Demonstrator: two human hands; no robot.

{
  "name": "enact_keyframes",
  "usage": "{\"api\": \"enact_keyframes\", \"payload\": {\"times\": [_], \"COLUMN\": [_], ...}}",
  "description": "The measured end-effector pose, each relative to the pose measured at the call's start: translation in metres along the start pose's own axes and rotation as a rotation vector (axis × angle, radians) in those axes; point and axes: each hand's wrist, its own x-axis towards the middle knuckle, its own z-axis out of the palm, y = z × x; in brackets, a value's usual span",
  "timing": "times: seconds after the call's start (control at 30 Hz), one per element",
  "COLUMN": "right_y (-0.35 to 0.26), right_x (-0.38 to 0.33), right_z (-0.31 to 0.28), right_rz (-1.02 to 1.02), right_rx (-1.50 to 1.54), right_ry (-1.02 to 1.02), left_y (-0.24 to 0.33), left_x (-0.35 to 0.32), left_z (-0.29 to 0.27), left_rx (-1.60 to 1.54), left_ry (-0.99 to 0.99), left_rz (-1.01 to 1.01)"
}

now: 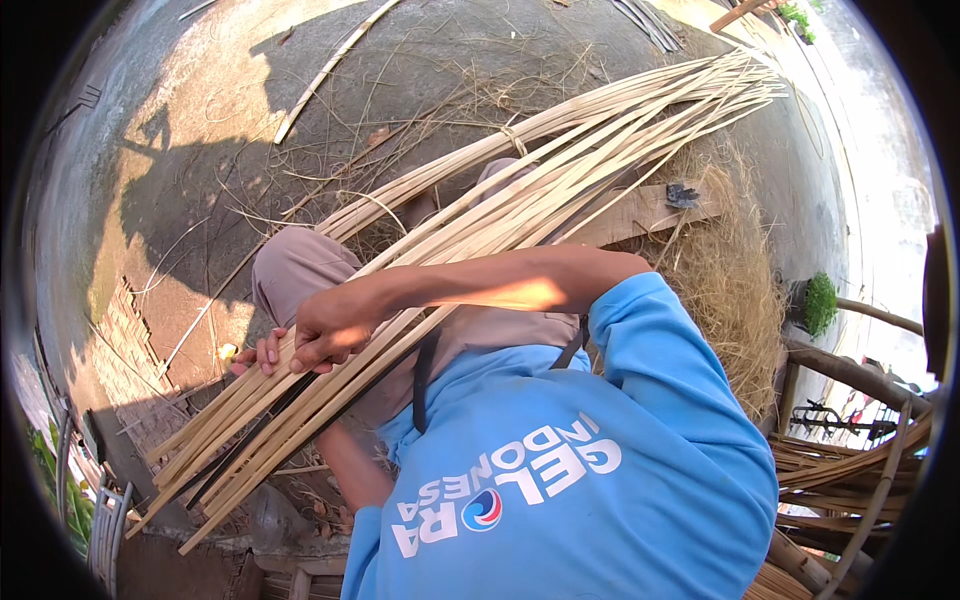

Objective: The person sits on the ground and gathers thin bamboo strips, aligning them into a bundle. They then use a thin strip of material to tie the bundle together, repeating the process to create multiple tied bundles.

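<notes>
A long bundle of pale split bamboo strips [480, 228] lies slantwise across my lap, from the lower left to the far right. A few dark strips [262, 425] run among the pale ones. My left hand [268, 351] comes up from beneath, its fingers curled around the strips near their lower-left ends; its palm is hidden under them. Just right of it, my right hand [335, 322] is closed over the top of the strips, thumb and fingers pressed together on them. A thin tie [513, 138] loops around the strips along the far side.
Under the bundle rests a wooden board [640, 215] with a dark metal piece [682, 195] on it. Fine shavings [735, 300] pile up at right. A loose strip [330, 75] and a woven mat [130, 355] lie on the ground. More strips [850, 470] are stacked at lower right.
</notes>
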Motion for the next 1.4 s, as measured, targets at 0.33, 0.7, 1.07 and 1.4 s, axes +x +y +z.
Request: {"api": "enact_keyframes", "payload": {"times": [0.33,0.7,1.07,1.4], "right_y": [0.047,0.076,0.056,0.072], "right_x": [-0.056,-0.082,-0.101,-0.102], "right_z": [-0.050,-0.028,-0.001,0.007], "right_rz": [0.158,0.045,0.081,0.043], "right_rx": [-0.560,-0.889,-0.766,-0.542], "right_ry": [0.301,0.880,0.775,0.894], "left_y": [0.006,0.052,0.018,0.020], "left_x": [-0.006,-0.007,-0.046,-0.026], "left_z": [0.008,-0.030,0.029,0.004], "left_rx": [-0.125,0.193,0.330,-0.239], "left_ry": [0.014,0.065,0.416,0.109], "left_rz": [-0.139,-0.337,0.095,-0.206]}}
